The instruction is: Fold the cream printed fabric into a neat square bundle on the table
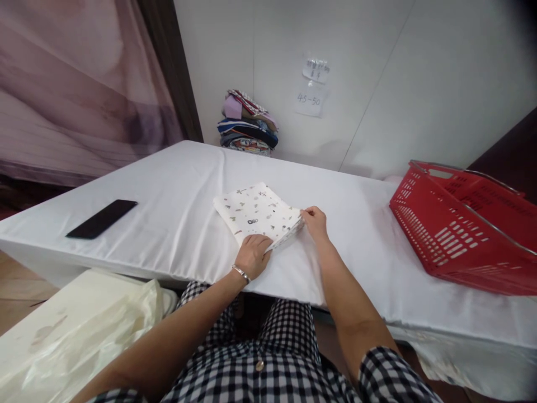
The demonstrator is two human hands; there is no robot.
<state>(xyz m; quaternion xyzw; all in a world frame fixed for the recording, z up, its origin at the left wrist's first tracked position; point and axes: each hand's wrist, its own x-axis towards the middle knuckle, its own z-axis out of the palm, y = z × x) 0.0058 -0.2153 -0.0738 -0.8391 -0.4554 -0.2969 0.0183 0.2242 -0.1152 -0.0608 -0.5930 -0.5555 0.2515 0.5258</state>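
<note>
A folded white cloth (pixel 255 210) with a small scattered print of plants and figures lies in the middle of the white-covered table. Its right side shows several stacked layers. My left hand (pixel 253 255), with a silver bracelet at the wrist, holds the near corner, its fingers over the top and its thumb at the edge. At the right corner, my right hand (pixel 314 221) pinches the layers between thumb and fingers. The undersides of the cloth and of both hands are hidden.
A black phone-like slab (pixel 103 219) lies on the left of the table (pixel 176 173). To the right stands a red plastic basket (pixel 453 229). Folded fabrics (pixel 248 124) are piled by the wall, near paper notes (pixel 310 99). A plastic bag (pixel 104 330) lies at lower left.
</note>
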